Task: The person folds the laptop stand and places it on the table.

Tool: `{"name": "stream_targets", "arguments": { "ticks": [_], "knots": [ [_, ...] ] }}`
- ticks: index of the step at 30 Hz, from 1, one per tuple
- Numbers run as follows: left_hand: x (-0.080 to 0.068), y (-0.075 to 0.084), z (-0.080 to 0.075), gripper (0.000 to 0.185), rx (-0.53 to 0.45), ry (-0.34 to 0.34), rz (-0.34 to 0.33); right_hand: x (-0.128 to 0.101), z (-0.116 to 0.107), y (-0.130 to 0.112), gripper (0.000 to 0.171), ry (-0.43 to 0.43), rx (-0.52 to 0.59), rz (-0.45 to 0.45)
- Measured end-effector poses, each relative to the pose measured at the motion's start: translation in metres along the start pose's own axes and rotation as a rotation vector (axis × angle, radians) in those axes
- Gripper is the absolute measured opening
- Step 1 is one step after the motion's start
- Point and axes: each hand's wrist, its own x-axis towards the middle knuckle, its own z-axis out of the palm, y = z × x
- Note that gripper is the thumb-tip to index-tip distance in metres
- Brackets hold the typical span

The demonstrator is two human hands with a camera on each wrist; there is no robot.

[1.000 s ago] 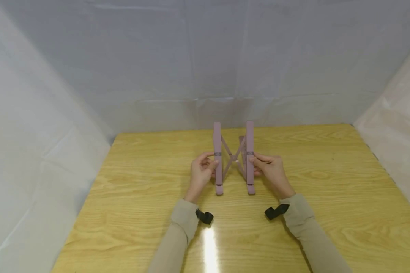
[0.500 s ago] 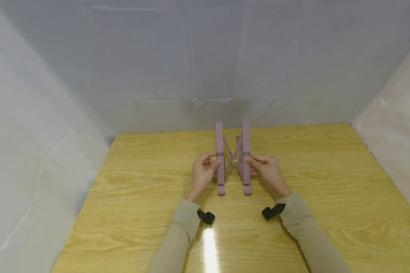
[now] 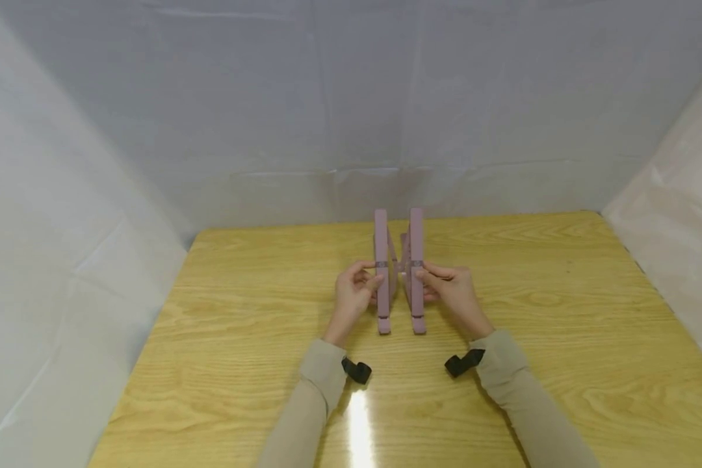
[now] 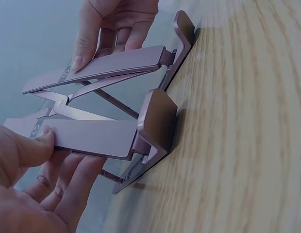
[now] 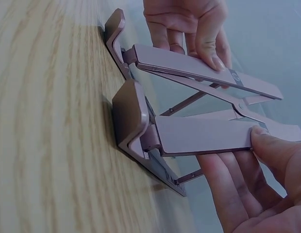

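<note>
A person in beige sleeves folds a dusty-pink metal folding stand (image 3: 399, 270) with scissor-linked bars on a pale wood-grain table (image 3: 222, 338), the stand sitting near the table's centre, slightly toward the far edge, with its hooked feet on the near side resting on the wood. At left, the left hand (image 3: 353, 299) grasps the left rail of the stand, thumb on top and fingers curled underneath, as the left wrist view shows (image 4: 39, 145). In the middle, the crossed links between the two rails stand nearly closed, with only a narrow gap left. At right, the right hand (image 3: 452, 296) mirrors that grip on the right rail, thumb pressed on the upper face and fingers supporting from below (image 5: 259, 160). To do this step well, the pressure from both sides should likely be even and steady, so the rails stay parallel and the scissor links fold flat rather than twist. Fingers look best kept on the outer faces of the rails, clear of the closing gap and the pivot, where skin could be pinched. Keeping the near feet planted on the table would probably stop the stand from skating or tipping as it narrows. Black wrist straps (image 3: 357, 371) show at both cuffs; white fabric sheeting (image 3: 351, 97) backs the scene.
</note>
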Motion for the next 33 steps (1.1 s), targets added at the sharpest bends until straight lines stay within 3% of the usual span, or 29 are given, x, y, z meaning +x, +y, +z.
{"name": "stream_targets", "arguments": {
  "ticks": [10,17,33],
  "knots": [
    [0.002,-0.002,0.001,0.026,-0.025,-0.023,0.003,-0.001,0.007,-0.003,0.045,-0.006,-0.022,-0.001],
    [0.017,-0.034,0.006,0.028,-0.033,-0.014,-0.006,0.001,0.010,0.000,0.045,-0.017,0.001,0.001],
    [0.017,-0.034,0.011,0.023,-0.009,-0.006,-0.026,0.004,0.018,0.000,0.041,-0.032,0.023,0.017]
  ]
}}
